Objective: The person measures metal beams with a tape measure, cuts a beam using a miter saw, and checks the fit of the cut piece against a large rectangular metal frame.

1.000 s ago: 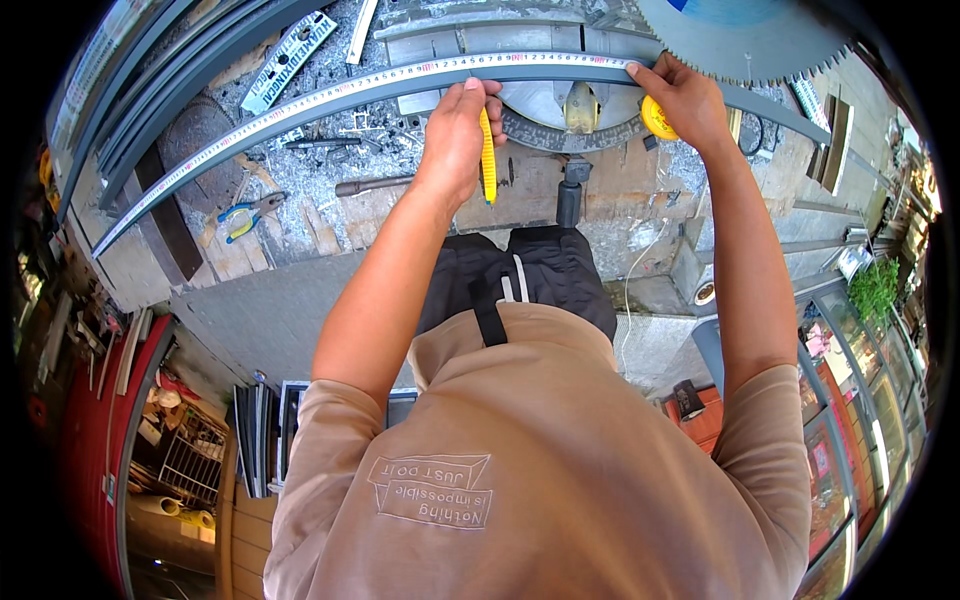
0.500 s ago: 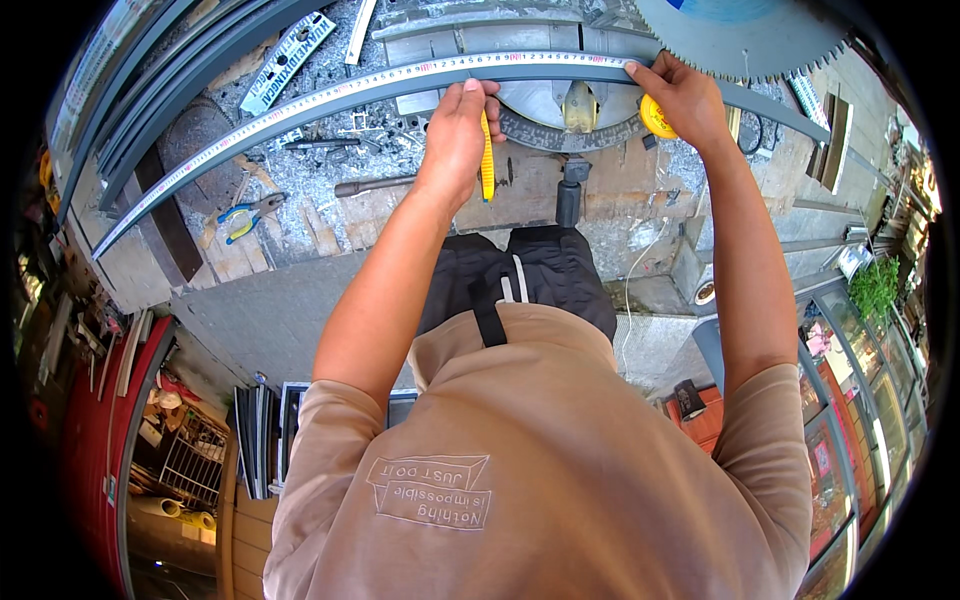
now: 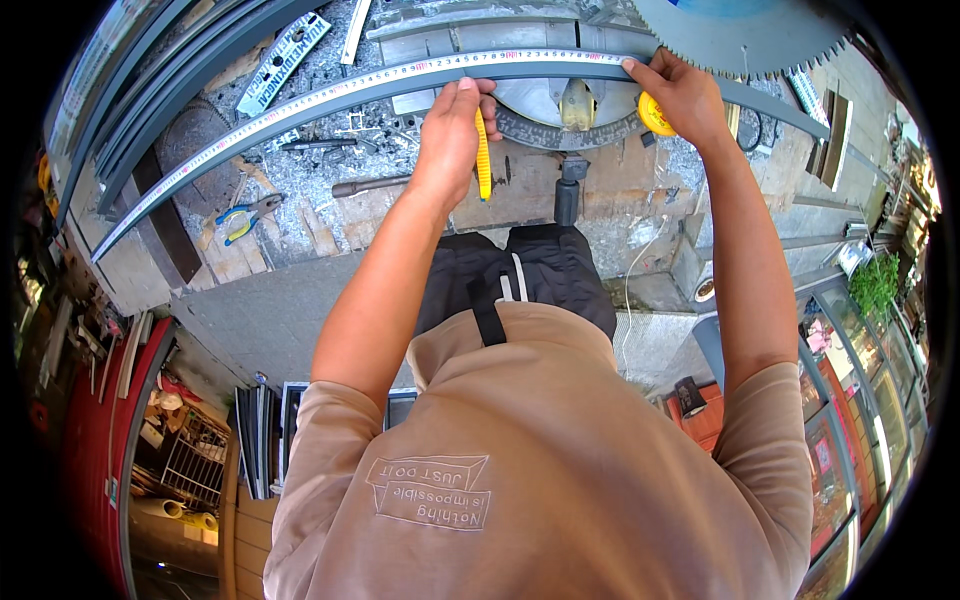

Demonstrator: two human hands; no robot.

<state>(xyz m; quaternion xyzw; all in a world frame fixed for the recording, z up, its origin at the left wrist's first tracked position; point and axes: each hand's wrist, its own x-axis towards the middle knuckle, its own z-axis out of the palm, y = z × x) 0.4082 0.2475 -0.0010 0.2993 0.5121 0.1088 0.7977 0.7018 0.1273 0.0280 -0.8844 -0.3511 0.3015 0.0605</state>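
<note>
A tape measure's white blade (image 3: 338,93) lies drawn out along a long grey metal profile (image 3: 215,160) that crosses the bench from lower left to upper right. My right hand (image 3: 687,97) grips the yellow tape measure case (image 3: 655,114), its thumb on the blade by the profile. Below the profile, my left hand (image 3: 455,130) is closed around a slim yellow ribbed tool (image 3: 484,160) whose kind I cannot make out. The left thumb and fingertips meet the profile's near edge. Behind the profile sits the round metal base of a saw (image 3: 540,130).
A large toothed saw blade (image 3: 745,35) hangs at the upper right, close beyond my right hand. Pliers (image 3: 245,218) and a metal rod (image 3: 370,186) lie on the chip-strewn bench. More grey profiles (image 3: 190,85) are stacked at the far left. A black handle (image 3: 567,200) juts toward me.
My left hand with the yellow tool has shifted very slightly left along the profile. The right hand and tape measure case stay nearly still.
</note>
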